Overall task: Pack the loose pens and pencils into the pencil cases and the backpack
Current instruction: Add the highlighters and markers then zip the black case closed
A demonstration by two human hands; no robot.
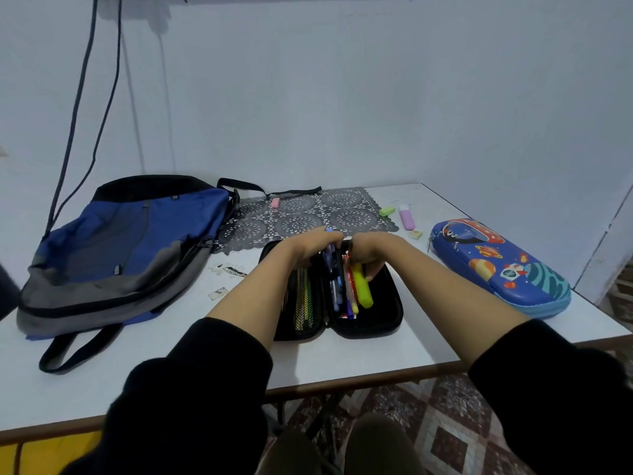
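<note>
The task looks partly done. The black pencil case (368,323) lies open in the middle of the table (342,365). Its right half already holds several pens (337,293) and a yellow highlighter (363,289), and its left half shows pencils (303,303) behind a mesh pocket. By my reading, this much is left: a pink highlighter (406,217) and 3 small erasers (387,210) lie loose near the far edge, the blue space-print pencil case (500,265) sits closed at the right, and the backpack (126,248) lies flat at the left with nothing visibly inside. Both hands work close together at the far end of the open case. The left hand (317,246) is curled round the tops of the pens. The right hand (371,255) is curled too, its fingertips pinching the upper end of the yellow highlighter, apparently settling it in place.
</note>
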